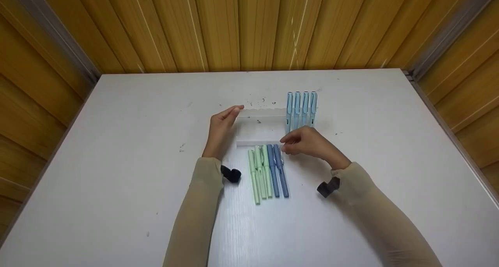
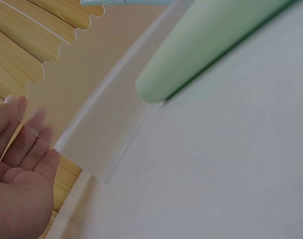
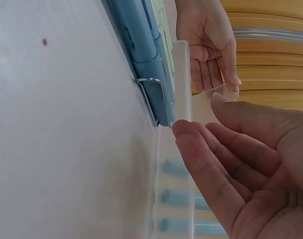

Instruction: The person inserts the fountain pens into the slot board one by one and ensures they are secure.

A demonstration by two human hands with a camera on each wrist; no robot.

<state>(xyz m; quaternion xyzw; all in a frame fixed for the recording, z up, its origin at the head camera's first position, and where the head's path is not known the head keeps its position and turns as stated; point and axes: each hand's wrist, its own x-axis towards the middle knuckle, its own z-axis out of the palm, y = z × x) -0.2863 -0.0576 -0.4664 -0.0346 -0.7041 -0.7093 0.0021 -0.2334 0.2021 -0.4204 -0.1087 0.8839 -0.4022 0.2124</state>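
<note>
Light blue pens [image 1: 301,108] lower ends hidden behind right hand [image 1: 308,142] (wrist views blurred).
</note>
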